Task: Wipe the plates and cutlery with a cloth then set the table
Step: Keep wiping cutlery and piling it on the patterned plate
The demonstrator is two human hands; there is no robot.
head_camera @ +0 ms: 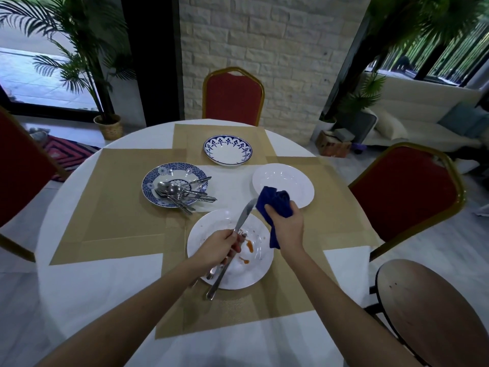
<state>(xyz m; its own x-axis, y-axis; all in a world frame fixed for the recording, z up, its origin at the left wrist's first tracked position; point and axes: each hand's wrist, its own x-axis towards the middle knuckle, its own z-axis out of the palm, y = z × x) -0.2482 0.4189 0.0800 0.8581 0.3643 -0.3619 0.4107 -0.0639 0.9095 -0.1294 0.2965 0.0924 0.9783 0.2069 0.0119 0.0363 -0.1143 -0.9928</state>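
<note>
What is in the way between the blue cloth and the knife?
Nothing visible is. The right hand holds the blue cloth right beside the tip of the knife, which the left hand grips.

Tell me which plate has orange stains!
The white plate nearest the person, under the left hand and knife. It alone shows orange smears; the other white plate, the cutlery-laden plate and the far blue-rimmed plate show none.

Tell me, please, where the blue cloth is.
Head view, right of centre: the right hand grips the blue cloth beside the raised knife, near the clean white plate.
</note>
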